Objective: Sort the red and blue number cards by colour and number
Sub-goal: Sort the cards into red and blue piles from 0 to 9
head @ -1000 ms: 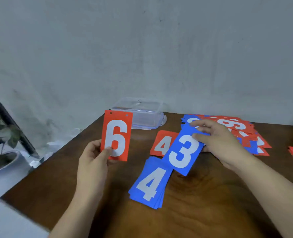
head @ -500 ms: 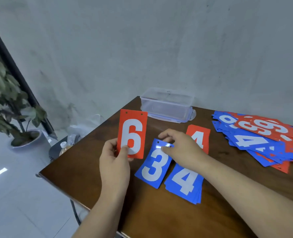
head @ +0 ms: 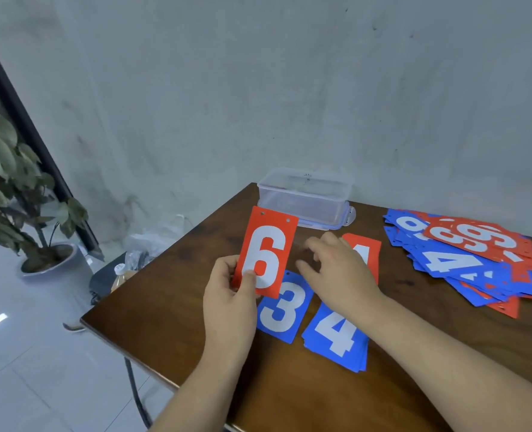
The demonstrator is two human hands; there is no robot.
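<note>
1. Pinched the red 6 card (head: 266, 251) in the left grip (head: 230, 307), thumb on its lower face and fingers behind; held it upright above the bench (head: 180, 310), in front of the top of the blue 3 card (head: 282, 310).
2. Carried nothing in the right grip (head: 339, 275): fingers loosely spread and relaxed, hovering low over the bench and hiding part of the red 4 card (head: 366, 254).
3. Found the blue 3 card flat near the front of the bench, with the blue 4 pile (head: 336, 335) just beside it on the right, several cards deep judging by its edges.
4. Found the red 4 card flat behind the blue 4 pile; could not tell whether one card or a stack.
5. Judged the sort as only begun: three small groups laid out, and no place yet made for the red 6.
6. Counted most of the work as undone in the mixed heap (head: 464, 254) at the right of the bench, red and blue cards overlapping, well apart from the sorted groups.
7. Noted a clear plastic box (head: 305, 198) at the back edge, holding no cards as far as visible.
</note>
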